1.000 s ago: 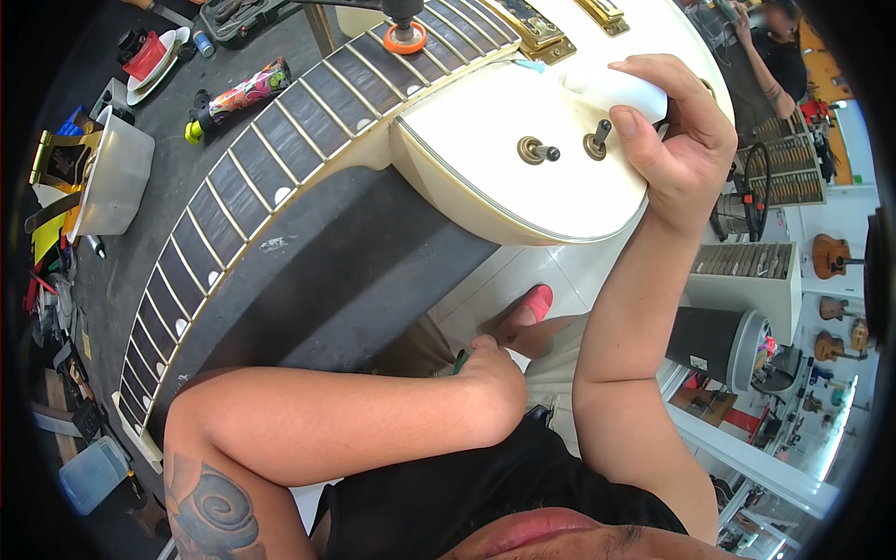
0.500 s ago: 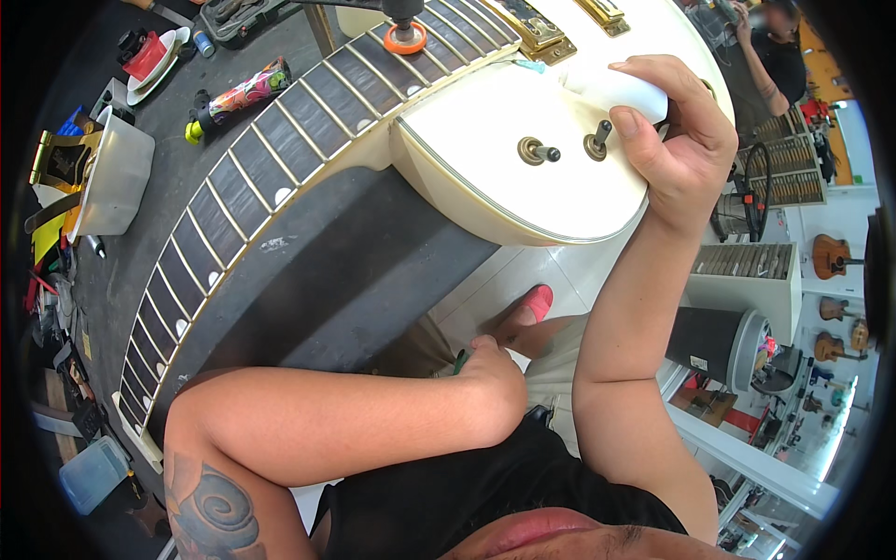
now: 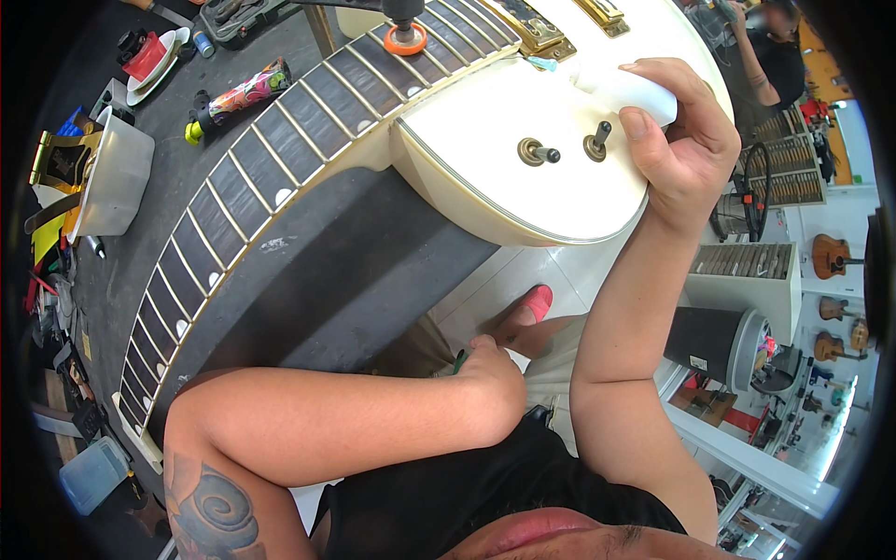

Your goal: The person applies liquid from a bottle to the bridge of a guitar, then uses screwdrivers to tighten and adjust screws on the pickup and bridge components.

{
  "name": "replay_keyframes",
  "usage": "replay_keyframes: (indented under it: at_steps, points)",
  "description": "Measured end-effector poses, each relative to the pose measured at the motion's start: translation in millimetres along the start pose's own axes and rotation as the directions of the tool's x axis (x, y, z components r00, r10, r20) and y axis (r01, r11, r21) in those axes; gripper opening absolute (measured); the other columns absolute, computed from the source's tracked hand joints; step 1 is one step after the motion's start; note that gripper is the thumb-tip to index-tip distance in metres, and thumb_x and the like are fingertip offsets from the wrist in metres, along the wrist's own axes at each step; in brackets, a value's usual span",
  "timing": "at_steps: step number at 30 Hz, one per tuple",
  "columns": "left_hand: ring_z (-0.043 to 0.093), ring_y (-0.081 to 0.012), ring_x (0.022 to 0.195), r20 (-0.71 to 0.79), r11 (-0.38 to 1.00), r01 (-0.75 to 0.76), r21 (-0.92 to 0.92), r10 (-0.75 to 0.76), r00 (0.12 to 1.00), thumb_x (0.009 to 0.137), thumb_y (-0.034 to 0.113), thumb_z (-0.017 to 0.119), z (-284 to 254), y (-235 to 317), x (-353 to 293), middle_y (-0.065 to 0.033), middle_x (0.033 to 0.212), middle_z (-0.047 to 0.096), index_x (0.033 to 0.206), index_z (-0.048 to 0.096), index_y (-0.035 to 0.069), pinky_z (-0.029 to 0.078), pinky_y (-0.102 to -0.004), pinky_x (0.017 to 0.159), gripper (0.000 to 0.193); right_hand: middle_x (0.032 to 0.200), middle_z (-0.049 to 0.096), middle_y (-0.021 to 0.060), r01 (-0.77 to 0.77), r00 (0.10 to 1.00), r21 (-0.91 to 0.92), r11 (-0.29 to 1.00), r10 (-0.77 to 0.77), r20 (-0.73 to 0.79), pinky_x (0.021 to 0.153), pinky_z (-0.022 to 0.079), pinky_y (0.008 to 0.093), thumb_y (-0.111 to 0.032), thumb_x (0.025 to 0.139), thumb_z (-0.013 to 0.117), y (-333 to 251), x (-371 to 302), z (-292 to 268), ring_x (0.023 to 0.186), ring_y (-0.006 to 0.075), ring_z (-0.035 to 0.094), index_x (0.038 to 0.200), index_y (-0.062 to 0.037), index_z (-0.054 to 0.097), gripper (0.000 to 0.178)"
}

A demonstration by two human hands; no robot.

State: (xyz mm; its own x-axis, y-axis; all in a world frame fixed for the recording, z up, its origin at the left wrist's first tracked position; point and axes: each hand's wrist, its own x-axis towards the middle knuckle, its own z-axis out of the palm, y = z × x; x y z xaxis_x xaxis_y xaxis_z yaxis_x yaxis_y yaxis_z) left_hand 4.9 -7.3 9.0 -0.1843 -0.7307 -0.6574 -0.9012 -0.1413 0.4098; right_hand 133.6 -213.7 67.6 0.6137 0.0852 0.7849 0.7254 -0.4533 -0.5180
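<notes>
A dark worktop is filling the left side of my remote head view, and a cream-white guitar is lying across it, its neck curving toward the lower left and its body extending to the upper right. The fretboard, with pale inlays, is facing upward. A translucent plastic bin is standing on the worktop at far left, while a patterned cylinder is lying between bin and neck.

The right hand is hovering over the guitar body; I am keeping its fingers bent around a white bottle, thumb opposing the rest. The left hand is hanging near the lap beside a small green object; its fingers are mostly turning from view, so I am unable to tell their opening or any hold.

An orange ring is pressing upon the upper fretboard. Two metal posts are projecting from the body below the bottle. A teal needle tip is pointing toward the fretboard's edge.
</notes>
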Motion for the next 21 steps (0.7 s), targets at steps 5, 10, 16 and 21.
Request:
replay_keyframes:
  at_steps: [5,10,16,21]
  points:
    - [0.064,-0.0269,0.105,0.010,1.000,-0.005,0.007,0.005,1.000,0.080,0.022,0.080,-0.9,0.0,-0.4,-0.0151,0.113,0.070,0.117,0.073,-0.002,0.044,-0.0412,0.086,0.045,0.096,0.072,0.0089,0.000,1.000,0.001,1.000,0.000,-0.001,0.080,0.050,0.0269,0.000,0.073,0.077,0.8,0.2,0.3,0.088,0.0162,0.066,0.101,0.0045,0.073,0.029]
    - [0.064,-0.0263,0.105,0.011,1.000,-0.013,0.021,0.012,1.000,0.080,0.022,0.080,-1.4,-0.3,-1.3,-0.0141,0.112,0.070,0.116,0.074,-0.001,0.043,-0.0410,0.085,0.043,0.096,0.073,0.0085,-0.007,1.000,0.006,1.000,0.007,0.008,0.079,0.050,0.0261,0.000,0.073,0.078,0.4,0.1,-0.3,0.088,0.0155,0.066,0.101,0.0043,0.073,0.029]
    - [0.064,-0.0269,0.105,0.010,1.000,-0.028,0.008,0.028,1.000,0.080,0.021,0.080,-1.4,-0.5,-1.0,-0.0142,0.112,0.070,0.114,0.074,-0.001,0.043,-0.0408,0.084,0.041,0.097,0.073,0.0087,-0.038,0.998,0.006,0.999,0.038,0.045,0.077,0.050,0.0256,0.002,0.073,0.078,-1.9,0.9,1.2,0.088,0.0154,0.066,0.102,0.0050,0.073,0.030]
    - [0.064,-0.0274,0.106,-0.007,1.000,-0.023,0.003,0.023,1.000,0.080,0.021,0.080,0.3,-0.1,0.0,-0.0151,0.114,0.070,0.115,0.074,-0.001,0.043,-0.0410,0.085,0.042,0.100,0.073,0.0105,-0.008,0.998,0.050,0.999,0.005,0.065,0.081,0.050,0.0269,0.005,0.074,0.078,-2.5,2.3,2.0,0.091,0.0164,0.067,0.104,0.0067,0.072,0.031]
